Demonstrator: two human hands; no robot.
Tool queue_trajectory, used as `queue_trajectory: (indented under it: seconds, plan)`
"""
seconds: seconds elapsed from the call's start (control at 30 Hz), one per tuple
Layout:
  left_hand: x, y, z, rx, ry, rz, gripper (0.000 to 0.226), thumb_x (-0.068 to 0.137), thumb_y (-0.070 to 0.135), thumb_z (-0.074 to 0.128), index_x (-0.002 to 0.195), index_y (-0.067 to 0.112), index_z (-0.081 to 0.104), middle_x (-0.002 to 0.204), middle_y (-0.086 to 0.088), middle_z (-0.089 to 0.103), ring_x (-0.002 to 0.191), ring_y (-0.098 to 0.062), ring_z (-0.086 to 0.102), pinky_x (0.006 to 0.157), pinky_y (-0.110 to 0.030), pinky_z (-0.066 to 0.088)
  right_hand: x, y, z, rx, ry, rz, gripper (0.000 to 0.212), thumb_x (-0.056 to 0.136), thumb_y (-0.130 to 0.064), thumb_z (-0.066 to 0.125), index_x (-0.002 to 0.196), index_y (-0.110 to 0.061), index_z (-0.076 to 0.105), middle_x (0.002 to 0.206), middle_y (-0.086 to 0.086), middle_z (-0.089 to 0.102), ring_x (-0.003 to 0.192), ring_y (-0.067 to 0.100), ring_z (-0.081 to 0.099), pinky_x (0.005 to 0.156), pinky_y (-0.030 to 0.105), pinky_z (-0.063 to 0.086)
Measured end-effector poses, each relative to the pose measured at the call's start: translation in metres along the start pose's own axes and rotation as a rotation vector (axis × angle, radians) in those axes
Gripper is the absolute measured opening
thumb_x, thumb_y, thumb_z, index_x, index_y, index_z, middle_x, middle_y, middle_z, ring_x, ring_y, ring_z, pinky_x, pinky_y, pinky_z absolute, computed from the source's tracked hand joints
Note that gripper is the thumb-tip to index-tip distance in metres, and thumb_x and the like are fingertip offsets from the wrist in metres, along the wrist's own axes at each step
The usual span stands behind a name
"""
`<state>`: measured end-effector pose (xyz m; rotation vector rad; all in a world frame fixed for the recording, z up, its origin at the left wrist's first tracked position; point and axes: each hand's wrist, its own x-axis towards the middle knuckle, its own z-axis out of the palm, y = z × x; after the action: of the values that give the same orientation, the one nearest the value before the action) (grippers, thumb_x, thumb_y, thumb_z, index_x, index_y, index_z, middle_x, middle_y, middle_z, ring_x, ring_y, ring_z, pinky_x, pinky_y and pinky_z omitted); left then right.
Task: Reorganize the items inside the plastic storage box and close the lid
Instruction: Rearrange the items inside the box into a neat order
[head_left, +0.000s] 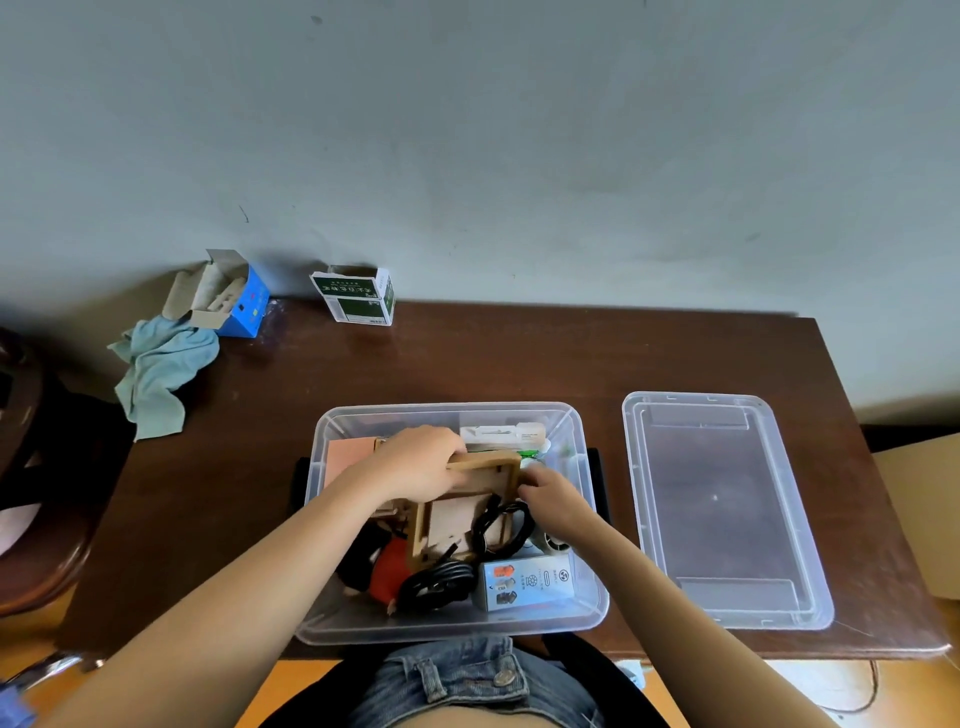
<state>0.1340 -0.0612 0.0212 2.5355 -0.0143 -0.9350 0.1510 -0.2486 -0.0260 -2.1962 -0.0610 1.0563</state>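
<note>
A clear plastic storage box (447, 629) stands open at the table's front edge, full of small items. Both hands reach into it. My left hand (415, 462) grips the top edge of a light wooden frame piece (467, 514) in the middle of the box. My right hand (550, 493) holds the same frame at its right corner. Black coiled cables (441, 582) lie in front of the frame, with a blue-grey carton (524, 579) at the front right, a red item (389, 569) at the front left and a white packet (501, 434) at the back. The clear lid (727, 519) lies flat to the right.
On the dark wooden table (467, 353), a green-and-white carton (358, 296) and an open blue box (234, 296) stand by the wall. A light blue cloth (156, 374) hangs over the left edge. A chair (31, 493) is at the left.
</note>
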Motion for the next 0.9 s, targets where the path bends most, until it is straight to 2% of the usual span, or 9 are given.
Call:
queue_trajectory:
  seconds: [0.1, 0.2, 0.3, 0.4, 0.47, 0.53, 0.63, 0.77, 0.9]
  plan:
    - [-0.018, -0.015, -0.013, -0.092, 0.073, 0.028, 0.014, 0.095, 0.031, 0.052, 0.1, 0.025, 0.063, 0.091, 0.004, 0.066, 0.081, -0.019, 0.062, 0.071, -0.035, 0.047, 0.001, 0.001, 0.0, 0.0, -0.039, -0.009, 0.037, 0.094, -0.004, 0.033, 0.116, -0.008, 0.063, 0.11, 0.006, 0.061, 0.097, 0.024, 0.059, 0.086, 0.034, 0.047]
    - [-0.041, -0.036, -0.031, -0.23, 0.119, 0.032, 0.027, 0.094, 0.032, 0.055, 0.12, 0.03, 0.059, 0.111, 0.016, 0.063, 0.101, -0.009, 0.06, 0.089, -0.03, 0.047, 0.004, 0.002, 0.001, 0.013, -0.061, 0.005, 0.036, 0.095, -0.005, 0.034, 0.116, -0.008, 0.063, 0.106, 0.004, 0.064, 0.095, 0.024, 0.06, 0.087, 0.034, 0.048]
    - [-0.06, -0.055, -0.038, -0.314, 0.042, 0.039, 0.033, 0.094, 0.025, 0.057, 0.126, 0.036, 0.055, 0.117, 0.025, 0.055, 0.112, -0.001, 0.053, 0.09, -0.017, 0.04, 0.01, 0.003, 0.003, -0.016, -0.089, 0.008, 0.03, 0.096, -0.01, 0.039, 0.112, -0.007, 0.065, 0.099, 0.004, 0.068, 0.085, 0.022, 0.057, 0.082, 0.034, 0.048]
    - [-0.068, -0.064, -0.033, -0.281, -0.048, -0.007, 0.044, 0.094, 0.019, 0.057, 0.135, 0.033, 0.049, 0.128, 0.024, 0.047, 0.12, -0.002, 0.046, 0.097, -0.019, 0.035, 0.016, 0.003, 0.005, -0.074, -0.078, 0.008, 0.026, 0.094, -0.012, 0.044, 0.107, -0.007, 0.066, 0.1, 0.01, 0.069, 0.079, 0.019, 0.058, 0.073, 0.033, 0.047]
    - [-0.069, -0.066, -0.029, -0.219, -0.094, -0.063, 0.045, 0.094, 0.018, 0.057, 0.136, 0.03, 0.048, 0.13, 0.016, 0.048, 0.12, -0.009, 0.048, 0.098, -0.024, 0.039, 0.021, 0.002, 0.005, -0.121, -0.032, 0.012, 0.025, 0.092, -0.012, 0.045, 0.107, -0.011, 0.064, 0.096, 0.007, 0.066, 0.082, 0.02, 0.062, 0.071, 0.03, 0.047]
    - [-0.067, -0.066, -0.024, -0.149, -0.113, -0.082, 0.029, 0.093, 0.02, 0.057, 0.12, 0.031, 0.057, 0.124, 0.005, 0.057, 0.111, -0.016, 0.055, 0.095, -0.032, 0.046, 0.025, -0.001, 0.007, -0.128, -0.008, 0.036, 0.019, 0.089, -0.01, 0.043, 0.099, -0.013, 0.059, 0.094, 0.008, 0.062, 0.091, 0.027, 0.064, 0.077, 0.039, 0.053]
    - [-0.067, -0.062, -0.02, -0.257, -0.049, -0.047, 0.028, 0.09, 0.025, 0.061, 0.117, 0.034, 0.056, 0.114, 0.01, 0.058, 0.104, -0.008, 0.056, 0.091, -0.025, 0.048, 0.031, -0.007, 0.014, -0.122, -0.015, 0.077, 0.025, 0.088, -0.009, 0.044, 0.111, -0.005, 0.053, 0.105, 0.015, 0.062, 0.099, 0.032, 0.062, 0.084, 0.047, 0.054]
    - [-0.064, -0.051, -0.017, -0.42, 0.138, -0.024, 0.035, 0.091, 0.037, 0.06, 0.125, 0.029, 0.055, 0.117, 0.012, 0.058, 0.11, -0.002, 0.055, 0.097, -0.024, 0.045, 0.038, -0.016, 0.024, -0.048, 0.008, 0.159, 0.028, 0.088, -0.015, 0.049, 0.115, -0.007, 0.048, 0.099, 0.009, 0.061, 0.083, 0.024, 0.067, 0.071, 0.036, 0.059]
    - [-0.056, -0.039, -0.016, -0.429, 0.211, -0.02, 0.033, 0.095, 0.035, 0.053, 0.127, 0.024, 0.056, 0.119, 0.008, 0.059, 0.11, -0.004, 0.056, 0.096, -0.022, 0.044, 0.043, -0.026, 0.026, -0.122, 0.052, 0.169, 0.016, 0.083, -0.02, 0.053, 0.092, -0.007, 0.058, 0.074, 0.004, 0.056, 0.063, 0.018, 0.053, 0.054, 0.024, 0.044]
